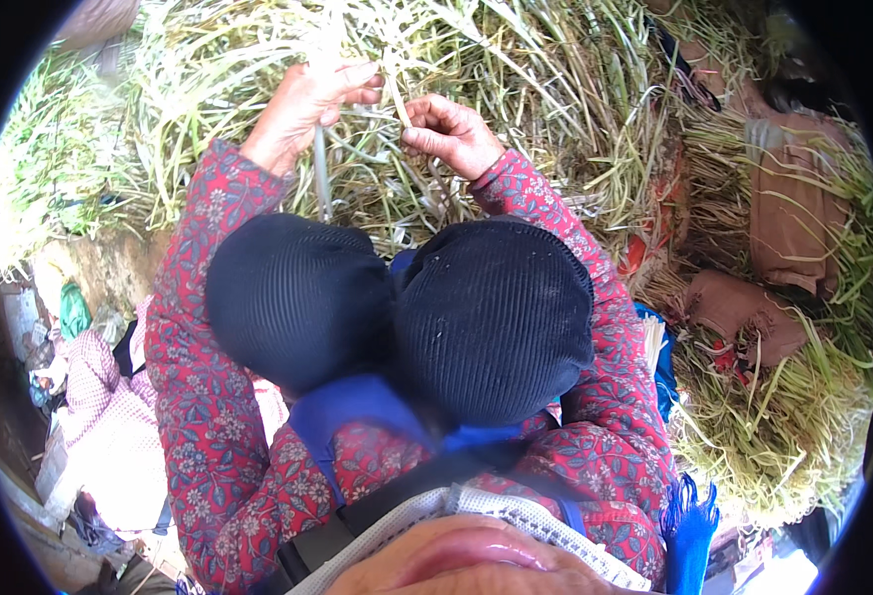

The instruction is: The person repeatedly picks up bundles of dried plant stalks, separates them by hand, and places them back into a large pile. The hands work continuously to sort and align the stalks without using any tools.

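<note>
My left hand (321, 100) is raised over a heap of long green and pale plant stalks (540, 82). Its fingers close around a pale flat strip of stalk (322, 175), whose lower part hangs beneath the thumb. Just to the right, my right hand (452, 135) pinches a slim yellowish stalk (397, 97) between thumb and fingers. That stalk's upper end reaches close to the left fingertips; whether they touch it I cannot tell. Strong glare washes out the stalks above the left hand.
My knees, in dark ribbed fabric (492, 320), rise below the hands. At right lie bundled stalks (719, 201) with brown cloth (797, 208) over them, and more loose greens (771, 431). Pink checked cloth (98, 394) and a green plastic bag (74, 311) are at left.
</note>
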Motion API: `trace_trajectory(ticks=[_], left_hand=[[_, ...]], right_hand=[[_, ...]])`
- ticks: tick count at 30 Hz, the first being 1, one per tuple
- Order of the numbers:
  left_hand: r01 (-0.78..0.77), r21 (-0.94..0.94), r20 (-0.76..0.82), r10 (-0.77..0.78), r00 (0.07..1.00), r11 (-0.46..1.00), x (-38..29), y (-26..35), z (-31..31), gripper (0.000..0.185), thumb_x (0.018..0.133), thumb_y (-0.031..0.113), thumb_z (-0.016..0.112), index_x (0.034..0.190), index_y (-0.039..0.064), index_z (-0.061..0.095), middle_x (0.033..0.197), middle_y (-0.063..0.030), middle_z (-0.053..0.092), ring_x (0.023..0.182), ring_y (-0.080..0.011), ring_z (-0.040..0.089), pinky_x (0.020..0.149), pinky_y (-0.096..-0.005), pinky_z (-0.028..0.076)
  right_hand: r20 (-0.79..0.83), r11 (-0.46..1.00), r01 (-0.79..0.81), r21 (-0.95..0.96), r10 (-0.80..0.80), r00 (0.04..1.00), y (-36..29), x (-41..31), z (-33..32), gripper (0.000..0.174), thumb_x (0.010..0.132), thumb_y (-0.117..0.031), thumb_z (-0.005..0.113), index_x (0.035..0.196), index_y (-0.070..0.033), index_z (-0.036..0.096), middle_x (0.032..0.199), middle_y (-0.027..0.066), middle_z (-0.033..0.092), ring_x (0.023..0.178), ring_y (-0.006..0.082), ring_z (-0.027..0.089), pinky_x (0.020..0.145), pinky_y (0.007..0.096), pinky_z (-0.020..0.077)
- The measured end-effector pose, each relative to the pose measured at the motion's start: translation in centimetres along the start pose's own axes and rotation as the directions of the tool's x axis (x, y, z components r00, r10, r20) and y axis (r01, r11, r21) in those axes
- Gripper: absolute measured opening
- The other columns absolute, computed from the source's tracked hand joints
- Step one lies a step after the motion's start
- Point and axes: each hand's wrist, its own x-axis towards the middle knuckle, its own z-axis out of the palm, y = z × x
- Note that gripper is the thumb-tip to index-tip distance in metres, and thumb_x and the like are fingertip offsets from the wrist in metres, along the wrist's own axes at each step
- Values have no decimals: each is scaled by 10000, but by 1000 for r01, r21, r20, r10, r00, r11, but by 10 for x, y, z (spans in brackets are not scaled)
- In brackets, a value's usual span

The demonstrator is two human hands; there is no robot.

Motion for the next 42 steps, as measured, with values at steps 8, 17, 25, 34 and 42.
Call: trace_trajectory(ticks=[8, 17, 25, 34, 42], left_hand=[[34, 18, 77, -35, 996, 999, 3, -11, 1, 333, 821, 226, 633, 1035, -25, 582, 842, -59, 640, 723, -75, 611, 397, -128, 293], [45, 91, 72, -51, 996, 995, 10, -27, 1, 221, 828, 208, 599, 956, 28, 606, 785, -16, 610, 696, -56, 588, 433, -128, 337], [36, 75, -20, -35, 999, 997, 14, -36, -3, 313, 818, 333, 622, 940, 46, 609, 766, 2, 596, 666, -37, 560, 429, -124, 326], [-164, -76, -399, 120, 909, 984, 11, -23, -3, 257, 895, 207, 526, 1022, -16, 545, 918, -100, 604, 818, -166, 604, 537, -213, 462], [-47, -141, -109, 32, 993, 989, 9, -20, 12, 230, 885, 190, 499, 1026, 16, 552, 890, -79, 632, 732, -113, 604, 432, -185, 311]], right_hand=[[211, 534, 326, -780, -266, 941, 7, 6, 3, 218, 780, -233, 669, 904, -73, 586, 785, 80, 633, 714, 201, 625, 646, 307, 492], [-314, 992, -97, 81, 117, 942, -3, 38, -2, 256, 852, -288, 592, 989, -73, 588, 797, -3, 582, 672, 65, 518, 572, 216, 428], [-381, 991, 112, -67, -129, 916, 7, 37, 10, 195, 826, -141, 619, 968, -8, 627, 860, 37, 646, 736, 83, 574, 656, 239, 477], [-365, 948, 29, 318, 94, 926, 18, 28, -1, 99, 850, -133, 561, 844, -39, 533, 702, 73, 563, 609, 156, 553, 545, 265, 444], [-139, 911, 8, 413, 54, 989, 8, 50, -14, 343, 892, -246, 438, 1060, 38, 537, 1083, 132, 593, 960, 223, 580, 841, 353, 456]])
